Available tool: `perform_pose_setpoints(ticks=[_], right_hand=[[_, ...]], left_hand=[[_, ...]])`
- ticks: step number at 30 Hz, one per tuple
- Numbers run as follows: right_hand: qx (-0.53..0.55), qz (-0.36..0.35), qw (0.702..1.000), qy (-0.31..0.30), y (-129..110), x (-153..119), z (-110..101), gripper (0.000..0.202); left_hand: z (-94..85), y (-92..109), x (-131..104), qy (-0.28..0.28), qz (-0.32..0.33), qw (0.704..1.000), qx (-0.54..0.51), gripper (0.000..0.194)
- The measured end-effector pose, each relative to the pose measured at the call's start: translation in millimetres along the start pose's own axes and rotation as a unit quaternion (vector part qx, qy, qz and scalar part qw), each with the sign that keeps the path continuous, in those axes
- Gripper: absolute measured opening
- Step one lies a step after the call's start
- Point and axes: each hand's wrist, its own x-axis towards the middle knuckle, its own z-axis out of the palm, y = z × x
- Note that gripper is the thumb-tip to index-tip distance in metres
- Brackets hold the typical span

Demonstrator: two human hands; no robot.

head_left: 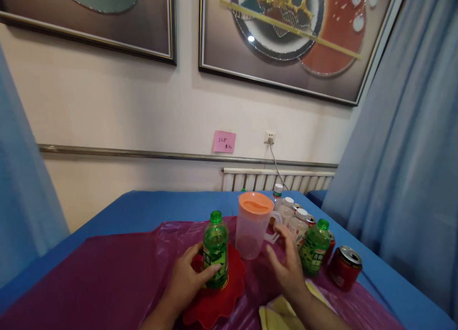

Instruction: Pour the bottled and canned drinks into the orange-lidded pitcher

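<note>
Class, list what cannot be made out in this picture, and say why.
All in the head view:
Pink note: writing too small and blurred to read surely.
Left painting: cut off by the top edge.
Yellow cloth: partly behind the right forearm, partly past the bottom edge.
Left hand: some fingers hidden by its green bottle.

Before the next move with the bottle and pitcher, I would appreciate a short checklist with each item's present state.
1. Left hand has thumb and fingers around the near green bottle: ok.
2. That bottle stands upright over the red mat: ok.
3. Orange lid is on the pitcher: ok.
4. Right hand has a closed grip on the pitcher handle: not ok; the fingers are spread beside it.
5. Yellow cloth lies flat: not ok; it looks folded or rumpled.
6. Near green bottle is tightly sealed: cannot tell.
</note>
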Motion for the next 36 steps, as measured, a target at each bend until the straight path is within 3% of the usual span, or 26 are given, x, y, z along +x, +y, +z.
perform_pose_setpoints(ticks=[4, 6, 9, 12, 14, 17, 20, 24, 27, 30, 36], right_hand=[[0.056, 0.045, 0.984, -0.161, -29, -29, 19, 0.062], [0.083, 0.066, 0.973, -0.204, -44, -30, 29, 0.073], [0.100, 0.068, 0.965, -0.234, -64, -20, 40, 0.079], [0.093, 0.076, 0.960, -0.251, -77, -11, 43, 0.066], [0.096, 0.090, 0.964, -0.231, -81, -9, 38, 0.061], [0.124, 0.101, 0.975, -0.157, -79, -8, 11, 0.059], [0.095, 0.112, 0.987, -0.065, -65, -4, -41, 0.057], [-0.046, 0.133, 0.989, 0.054, -30, 0, -121, 0.049], [-0.187, 0.141, 0.967, 0.099, -1, -3, -161, 0.046], [-0.268, 0.132, 0.949, 0.097, 19, -9, -172, 0.042], [-0.286, 0.098, 0.950, 0.084, 33, -10, -156, 0.042]], left_hand=[[1.4, 5, -3, -0.032, 0.028, 0.999, 0.000, 0.057], [2.1, 8, -4, -0.053, 0.047, 0.997, -0.005, 0.060], [3.6, 12, -5, -0.085, 0.066, 0.994, -0.013, 0.063], [7.1, 11, -4, -0.104, 0.066, 0.992, -0.031, 0.067], [10.2, 7, -3, -0.106, 0.063, 0.991, -0.046, 0.074], [13.8, -1, -1, -0.094, 0.060, 0.992, -0.061, 0.078], [15.5, -8, 1, -0.082, 0.064, 0.994, -0.043, 0.065], [14.5, -12, 4, -0.061, 0.081, 0.995, 0.002, 0.051], [10.6, -9, 4, -0.040, 0.084, 0.995, 0.021, 0.047], [7.3, -5, 5, -0.016, 0.092, 0.995, 0.037, 0.044], [7.1, -7, 8, 0.013, 0.105, 0.992, 0.070, 0.042]])
